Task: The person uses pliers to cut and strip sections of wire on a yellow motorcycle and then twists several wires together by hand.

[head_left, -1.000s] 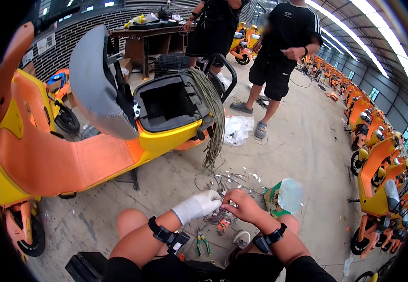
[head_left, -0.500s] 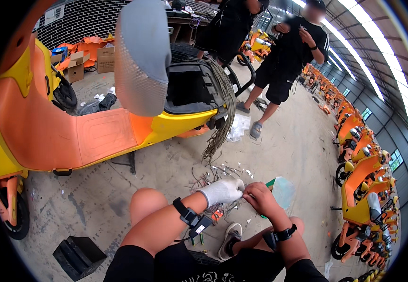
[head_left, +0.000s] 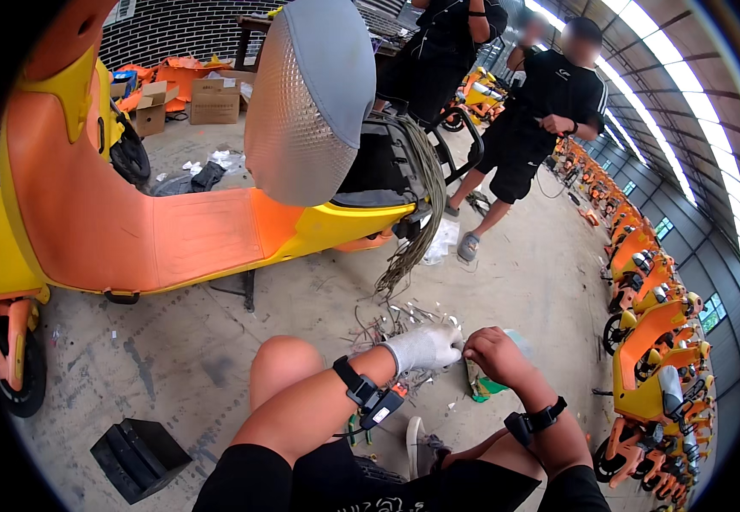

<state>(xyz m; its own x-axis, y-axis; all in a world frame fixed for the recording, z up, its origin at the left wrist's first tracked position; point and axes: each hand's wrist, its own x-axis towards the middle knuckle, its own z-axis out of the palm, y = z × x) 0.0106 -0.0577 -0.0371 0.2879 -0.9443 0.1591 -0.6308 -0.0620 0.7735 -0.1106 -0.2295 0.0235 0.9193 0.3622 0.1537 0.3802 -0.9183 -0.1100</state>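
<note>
In a white-grey glove, my left hand (head_left: 427, 347) is closed in a fist above the floor. My bare right hand (head_left: 496, 355) is closed just beside it, the fingers of both almost meeting. Whatever they pinch is too small or hidden to make out. Cut wires and small white scraps (head_left: 387, 324) lie on the floor beyond and beneath the glove. A green and white sheet or bag (head_left: 482, 386) is on the floor under my right hand, partly covered by it. Green tool handles (head_left: 368, 431) show between my legs, near my shoe (head_left: 414, 444).
An orange and yellow scooter (head_left: 203, 235) stands ahead with its grey seat (head_left: 319, 102) raised. A bundle of cables (head_left: 425, 196) hangs off its rear. A black box (head_left: 141, 461) sits at lower left. Two people stand beyond; scooters (head_left: 651, 341) line the right side.
The view has shifted, so the scooter sits further right. My hands stay close together, slightly further right in the picture. The person at right has lowered one hand from chest height.
</note>
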